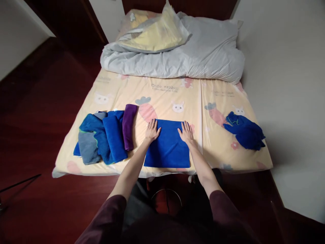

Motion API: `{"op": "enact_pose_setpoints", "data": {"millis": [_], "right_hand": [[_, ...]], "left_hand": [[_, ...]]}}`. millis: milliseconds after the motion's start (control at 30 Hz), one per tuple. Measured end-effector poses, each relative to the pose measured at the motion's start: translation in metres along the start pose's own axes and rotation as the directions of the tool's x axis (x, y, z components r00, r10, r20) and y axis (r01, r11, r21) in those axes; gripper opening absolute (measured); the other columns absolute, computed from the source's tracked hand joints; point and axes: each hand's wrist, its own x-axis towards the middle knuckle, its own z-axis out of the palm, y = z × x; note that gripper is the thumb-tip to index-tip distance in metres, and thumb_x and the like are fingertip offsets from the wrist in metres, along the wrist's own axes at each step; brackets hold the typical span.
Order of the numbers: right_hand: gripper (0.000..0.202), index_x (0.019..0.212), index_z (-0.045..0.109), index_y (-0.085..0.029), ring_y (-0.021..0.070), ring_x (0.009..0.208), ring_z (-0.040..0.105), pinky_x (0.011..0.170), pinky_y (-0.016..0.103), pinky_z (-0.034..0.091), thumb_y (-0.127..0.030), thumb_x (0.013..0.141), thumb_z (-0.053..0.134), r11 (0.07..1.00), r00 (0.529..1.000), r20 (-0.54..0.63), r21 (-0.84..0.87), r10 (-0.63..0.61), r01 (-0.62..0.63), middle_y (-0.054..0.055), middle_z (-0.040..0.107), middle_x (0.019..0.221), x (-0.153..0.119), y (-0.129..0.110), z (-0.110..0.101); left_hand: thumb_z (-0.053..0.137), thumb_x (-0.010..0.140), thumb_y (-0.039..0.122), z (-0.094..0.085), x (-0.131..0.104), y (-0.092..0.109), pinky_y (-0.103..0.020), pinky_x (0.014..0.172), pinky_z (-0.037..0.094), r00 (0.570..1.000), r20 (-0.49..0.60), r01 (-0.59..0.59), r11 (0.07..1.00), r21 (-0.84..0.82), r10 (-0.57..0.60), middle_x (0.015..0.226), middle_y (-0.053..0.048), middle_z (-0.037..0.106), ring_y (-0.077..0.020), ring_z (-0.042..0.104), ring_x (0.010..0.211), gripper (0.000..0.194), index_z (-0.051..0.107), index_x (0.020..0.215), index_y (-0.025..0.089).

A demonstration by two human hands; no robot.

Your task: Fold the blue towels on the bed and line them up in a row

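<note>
A blue towel (167, 145) lies flat as a rough rectangle near the front edge of the bed. My left hand (152, 130) rests on its far left corner, fingers stretched forward and thumb apart. On the far right corner lies my right hand (186, 132), likewise flat with its fingers out. To the left, a rolled purple towel (129, 127) sits beside a rolled blue towel (114, 139). Further left are a grey towel (88, 148) and a blue towel with green edging (92, 127), bunched together and partly overlapping. A crumpled blue towel (246, 132) lies at the right.
The bed has a yellow sheet (165, 96) printed with rabbits and carrots. Across its far end lie a rolled grey quilt (157, 62) and a yellow pillow (154, 35). A wall (286, 101) stands close on the right. Dark red floor (38, 135) runs along the left.
</note>
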Motion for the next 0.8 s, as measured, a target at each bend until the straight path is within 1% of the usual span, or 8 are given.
{"op": "enact_pose_setpoints", "data": {"millis": [33,100,200,267,367,600,700,800], "right_hand": [[0.068,0.166,0.036,-0.006,0.0311,0.165,0.019,0.134,0.057,0.012,-0.048,0.112,0.031,1.0,1.0,-0.015,-0.012,0.011,-0.011,0.019,0.028,0.174,-0.003,-0.005,0.0],[0.067,0.166,0.036,-0.005,0.0329,0.166,0.015,0.134,0.06,0.008,-0.045,0.113,0.031,1.0,0.999,-0.04,-0.029,-0.003,0.002,0.019,0.025,0.175,-0.024,-0.02,0.0],[0.065,0.168,0.034,-0.009,0.0297,0.167,0.013,0.135,0.056,0.011,-0.045,0.113,0.031,0.991,0.991,-0.011,0.001,-0.131,0.131,0.014,0.021,0.177,-0.086,-0.041,0.003],[0.064,0.169,0.033,-0.014,0.0264,0.167,0.016,0.136,0.052,0.014,-0.045,0.113,0.03,0.982,0.982,0.014,0.033,-0.187,0.187,0.01,0.022,0.177,-0.131,-0.045,0.004],[0.062,0.169,0.032,-0.016,0.0253,0.166,0.021,0.136,0.051,0.017,-0.043,0.114,0.028,0.99,0.991,-0.017,0.049,-0.13,0.13,0.009,0.026,0.176,-0.181,-0.039,0.003],[0.059,0.164,0.044,-0.013,0.0297,0.163,0.028,0.133,0.054,0.024,-0.039,0.113,0.031,0.996,0.996,-0.086,0.078,-0.037,0.044,0.013,0.032,0.174,-0.243,-0.015,0.001],[0.058,0.162,0.046,-0.012,0.03,0.162,0.03,0.132,0.055,0.026,-0.036,0.111,0.032,0.992,0.991,-0.136,0.122,-0.002,0.019,0.015,0.035,0.172,-0.28,-0.009,0.007],[0.057,0.159,0.049,-0.012,0.0296,0.161,0.032,0.13,0.056,0.032,-0.034,0.109,0.035,0.972,0.976,-0.217,0.233,0.038,0.013,0.017,0.042,0.168,-0.315,-0.006,0.014]], "left_hand": [[0.038,0.107,0.051,-0.001,-0.006,0.007,-0.057,0.135,0.014,1.0,-0.009,0.004,1.0,-0.002,-0.004,0.173,-0.024,0.028,-0.0363,0.017,0.165,0.075,0.039,0.162,0.001],[0.038,0.107,0.048,-0.004,-0.033,0.024,-0.059,0.135,0.013,1.0,-0.008,-0.019,1.0,0.0,0.019,0.173,-0.025,0.025,-0.037,0.014,0.166,0.074,0.039,0.161,-0.002],[0.037,0.108,0.045,-0.009,-0.102,0.047,-0.055,0.136,0.015,0.994,0.038,-0.106,0.994,0.001,0.106,0.175,-0.021,0.025,-0.0337,0.014,0.166,0.071,0.035,0.165,0.002],[0.035,0.109,0.042,-0.012,-0.148,0.052,-0.054,0.136,0.016,0.995,0.024,-0.094,0.995,0.018,0.094,0.176,-0.016,0.025,-0.0312,0.016,0.166,0.067,0.033,0.167,0.008],[0.035,0.11,0.041,-0.017,-0.196,0.048,-0.053,0.136,0.018,0.999,-0.003,-0.037,0.999,0.008,0.037,0.176,-0.015,0.024,-0.0305,0.019,0.165,0.065,0.033,0.167,0.01],[0.04,0.107,0.042,-0.031,-0.244,0.031,-0.056,0.135,0.018,0.998,-0.054,0.009,0.999,-0.032,-0.011,0.174,-0.017,0.029,-0.0325,0.023,0.164,0.065,0.04,0.165,0.012],[0.04,0.107,0.04,-0.032,-0.275,0.024,-0.057,0.134,0.018,0.996,-0.08,0.032,0.999,-0.03,-0.035,0.173,-0.018,0.031,-0.033,0.022,0.164,0.064,0.039,0.165,0.012],[0.041,0.105,0.034,-0.026,-0.312,0.018,-0.06,0.133,0.02,0.995,-0.09,0.042,0.997,-0.067,-0.048,0.174,-0.019,0.031,-0.0335,0.02,0.165,0.065,0.034,0.167,0.012]]}}
